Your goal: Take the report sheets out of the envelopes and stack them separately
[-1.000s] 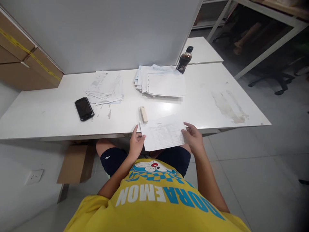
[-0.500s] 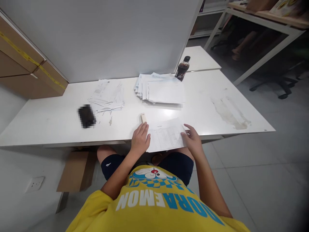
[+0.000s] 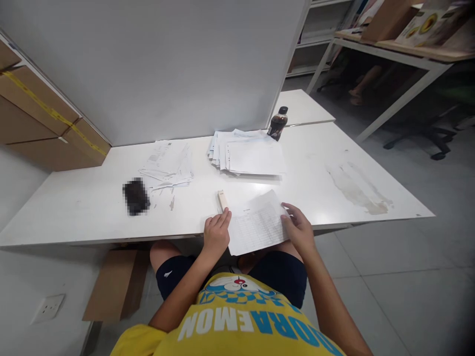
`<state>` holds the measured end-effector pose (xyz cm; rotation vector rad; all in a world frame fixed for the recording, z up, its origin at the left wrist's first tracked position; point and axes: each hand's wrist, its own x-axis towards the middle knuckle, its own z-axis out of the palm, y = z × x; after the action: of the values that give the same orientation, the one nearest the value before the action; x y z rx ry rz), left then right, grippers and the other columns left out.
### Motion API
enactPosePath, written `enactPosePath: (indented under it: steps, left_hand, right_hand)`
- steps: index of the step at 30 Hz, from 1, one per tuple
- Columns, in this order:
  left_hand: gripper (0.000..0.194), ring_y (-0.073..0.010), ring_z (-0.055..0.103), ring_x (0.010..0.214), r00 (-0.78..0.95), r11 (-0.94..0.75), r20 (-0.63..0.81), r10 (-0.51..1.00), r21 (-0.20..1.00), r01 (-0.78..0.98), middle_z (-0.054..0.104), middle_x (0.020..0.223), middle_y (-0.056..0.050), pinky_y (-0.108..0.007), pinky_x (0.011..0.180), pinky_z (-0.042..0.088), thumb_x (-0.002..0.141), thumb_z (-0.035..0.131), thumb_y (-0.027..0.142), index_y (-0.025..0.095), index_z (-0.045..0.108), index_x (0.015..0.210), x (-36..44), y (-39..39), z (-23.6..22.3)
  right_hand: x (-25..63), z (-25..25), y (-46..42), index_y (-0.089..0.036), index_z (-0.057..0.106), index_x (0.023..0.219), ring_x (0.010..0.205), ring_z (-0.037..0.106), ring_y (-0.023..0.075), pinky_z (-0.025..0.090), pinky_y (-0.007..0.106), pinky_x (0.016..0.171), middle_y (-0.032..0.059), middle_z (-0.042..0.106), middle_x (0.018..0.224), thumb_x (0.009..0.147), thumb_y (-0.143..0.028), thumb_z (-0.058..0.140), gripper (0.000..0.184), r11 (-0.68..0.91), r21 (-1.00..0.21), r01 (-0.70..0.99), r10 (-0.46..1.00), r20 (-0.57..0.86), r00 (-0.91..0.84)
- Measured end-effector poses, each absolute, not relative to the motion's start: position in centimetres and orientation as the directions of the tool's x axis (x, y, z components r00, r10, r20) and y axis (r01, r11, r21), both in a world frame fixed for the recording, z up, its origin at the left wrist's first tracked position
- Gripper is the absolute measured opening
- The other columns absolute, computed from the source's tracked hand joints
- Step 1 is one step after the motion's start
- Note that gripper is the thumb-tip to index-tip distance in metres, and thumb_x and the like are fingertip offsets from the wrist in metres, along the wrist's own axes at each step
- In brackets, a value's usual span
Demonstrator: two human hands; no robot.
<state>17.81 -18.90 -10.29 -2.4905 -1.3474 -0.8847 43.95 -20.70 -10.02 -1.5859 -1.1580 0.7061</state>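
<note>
A printed sheet of paper with a table on it hangs over the front edge of the white table. My right hand pinches the sheet's right edge. My left hand lies at the table's edge with its fingers together, their tips reaching toward a small beige stick-shaped object and touching the sheet's left corner. Whether the left hand grips anything is hard to make out.
A thick stack of white sheets lies further back, a looser pile of printed papers to its left. A dark phone lies left of centre. A dark drink bottle stands behind the stack. Cardboard boxes sit at far left.
My left hand let go of the sheet's left edge and moved up onto the table edge, fingers toward the beige object. The right hand keeps the sheet. The view tilted upward.
</note>
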Motion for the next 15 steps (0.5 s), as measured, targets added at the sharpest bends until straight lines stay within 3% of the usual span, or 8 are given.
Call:
enactPosePath:
  steps: [5, 9, 12, 15]
  left_hand:
    - [0.048, -0.0209, 0.067, 0.084, 0.496, -0.654, 0.565, 0.66, 0.107, 0.748, 0.067, 0.128, -0.012, -0.038, 0.07, 0.046, 0.088, 0.041, 0.004, 0.016, 0.059, 0.131, 16.6, -17.9, -10.0]
    - [0.048, -0.0213, 0.067, 0.081, 0.602, -0.752, 0.532, 0.595, 0.103, 0.652, 0.07, 0.122, -0.013, -0.038, 0.07, 0.049, 0.09, 0.039, 0.013, 0.018, 0.056, 0.135, 12.6, -14.3, -8.5]
    - [0.045, -0.024, 0.067, 0.092, 0.452, -0.589, 0.477, 0.754, 0.186, 0.786, 0.072, 0.116, -0.013, -0.042, 0.084, 0.05, 0.093, 0.036, 0.018, 0.017, 0.06, 0.131, 8.3, -9.1, -6.8]
    - [0.052, -0.028, 0.053, 0.126, 0.162, -0.245, 0.325, 0.932, 0.236, 0.94, 0.059, 0.139, -0.013, -0.044, 0.106, 0.04, 0.092, 0.04, 0.026, 0.013, 0.049, 0.142, 3.8, -2.8, -5.4]
  right_hand:
    - [44.7, -5.7, -18.4, -0.026, 0.074, 0.084, 0.089, 0.063, 0.0208, 0.05, 0.036, 0.079, 0.004, 0.066, 0.092, 0.083, -0.026, 0.052, 0.022, 0.227, -0.838, 0.496, 0.873, 0.401, 0.278]
    - [46.6, -2.5, -13.2, -0.026, 0.074, 0.084, 0.092, 0.061, 0.021, 0.048, 0.034, 0.077, 0.0044, 0.063, 0.095, 0.081, -0.022, 0.053, 0.022, 0.329, -0.751, 0.573, 0.751, 0.576, 0.324]
    - [47.8, -2.6, -7.1, -0.02, 0.071, 0.096, 0.103, 0.058, 0.0225, 0.048, 0.035, 0.085, 0.0113, 0.063, 0.109, 0.085, -0.023, 0.044, 0.029, 0.26, -0.758, 0.598, 0.707, 0.572, 0.416]
    - [48.0, -4.5, -2.0, -0.007, 0.066, 0.108, 0.099, 0.058, 0.026, 0.048, 0.042, 0.084, 0.0212, 0.063, 0.107, 0.084, -0.017, 0.028, 0.046, 0.091, -0.759, 0.645, 0.786, 0.452, 0.422]
